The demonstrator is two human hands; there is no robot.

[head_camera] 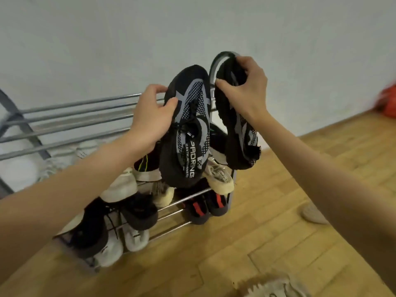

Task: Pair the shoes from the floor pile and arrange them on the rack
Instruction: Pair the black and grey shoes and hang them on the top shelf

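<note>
I hold a matching pair of black-and-grey knit sneakers in the air over the right end of the metal shoe rack (70,108). My left hand (150,116) grips the left sneaker (188,129) by its side, toe up and upper facing me. My right hand (244,88) clasps the toe end of the right sneaker (237,129), which hangs heel down beside the rack's curved end post (214,63). The rack's top bars are bare. Lower tiers carry white, cream and black shoes (128,202), including a black pair with red stripes (205,206).
A pale wall stands behind the rack. The floor is wooden parquet (278,221). A light shoe (312,213) lies on the floor at the right, a pale shoe (276,286) sits at the bottom edge, and something red (387,101) is at the far right.
</note>
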